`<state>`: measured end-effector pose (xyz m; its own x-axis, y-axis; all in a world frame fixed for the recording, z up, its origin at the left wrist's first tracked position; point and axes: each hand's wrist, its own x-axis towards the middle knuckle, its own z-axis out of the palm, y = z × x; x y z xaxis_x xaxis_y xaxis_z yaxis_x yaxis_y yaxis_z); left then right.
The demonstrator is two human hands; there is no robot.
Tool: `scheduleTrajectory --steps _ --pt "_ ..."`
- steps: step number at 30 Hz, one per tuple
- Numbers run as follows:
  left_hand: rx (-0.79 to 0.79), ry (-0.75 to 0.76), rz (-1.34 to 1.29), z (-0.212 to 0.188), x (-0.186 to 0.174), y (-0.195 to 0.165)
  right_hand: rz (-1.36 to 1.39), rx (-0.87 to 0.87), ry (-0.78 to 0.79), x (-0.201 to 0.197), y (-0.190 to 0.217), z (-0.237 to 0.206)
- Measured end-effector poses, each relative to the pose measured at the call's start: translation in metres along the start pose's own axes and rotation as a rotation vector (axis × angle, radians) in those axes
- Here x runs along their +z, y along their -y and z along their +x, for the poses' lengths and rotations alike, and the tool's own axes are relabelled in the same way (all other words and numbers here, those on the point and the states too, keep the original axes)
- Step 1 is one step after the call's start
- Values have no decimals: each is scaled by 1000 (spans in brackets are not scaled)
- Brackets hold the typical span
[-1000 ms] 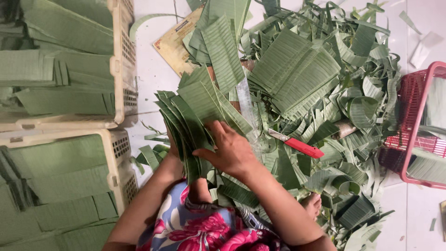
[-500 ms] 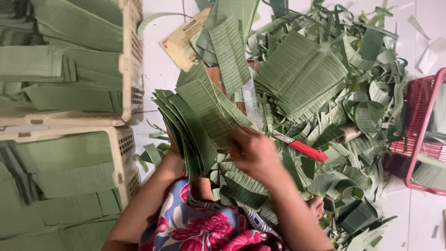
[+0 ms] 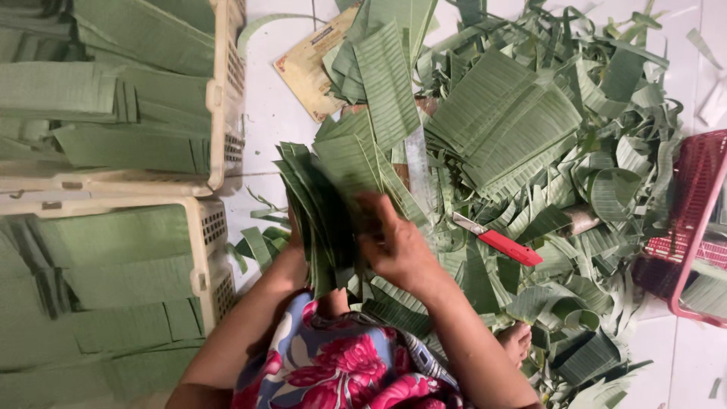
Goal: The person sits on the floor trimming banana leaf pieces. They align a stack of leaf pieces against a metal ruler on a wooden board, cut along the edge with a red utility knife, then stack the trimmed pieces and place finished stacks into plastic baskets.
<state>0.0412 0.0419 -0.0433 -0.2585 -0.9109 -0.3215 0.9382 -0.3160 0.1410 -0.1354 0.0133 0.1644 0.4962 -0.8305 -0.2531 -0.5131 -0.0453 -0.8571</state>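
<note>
A thick stack of cut green banana-leaf pieces [image 3: 318,204] stands on edge in front of me. My left hand [image 3: 291,238] grips it from the left side, mostly hidden behind the leaves. My right hand [image 3: 397,246] presses against the right face of the same stack, fingers on the leaves. A red-handled utility knife [image 3: 500,242] lies on the leaf scraps just right of my right hand. A metal ruler [image 3: 418,170] lies among the leaves behind the stack.
Two cream plastic crates [image 3: 219,98] [image 3: 208,257] full of stacked leaf pieces stand at the left. A pile of cut leaves and curled trimmings [image 3: 515,129] covers the floor ahead and right. A red basket [image 3: 693,227] sits at the right edge. My bare foot [image 3: 519,341] shows below.
My right hand has slid up and left along the stack's face, closing the fanned leaves together. The stack now stands more upright and compact.
</note>
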Motion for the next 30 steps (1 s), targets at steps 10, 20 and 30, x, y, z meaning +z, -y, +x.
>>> scheduleTrajectory --steps 10,20,30 --pt "138 -26 -10 5 -5 9 -432 90 -43 15 2 8" --pt "182 -19 63 2 19 4 -318 98 -206 13 -1 7" --pt "187 -83 13 3 22 5 -479 -99 -341 30 -9 10"
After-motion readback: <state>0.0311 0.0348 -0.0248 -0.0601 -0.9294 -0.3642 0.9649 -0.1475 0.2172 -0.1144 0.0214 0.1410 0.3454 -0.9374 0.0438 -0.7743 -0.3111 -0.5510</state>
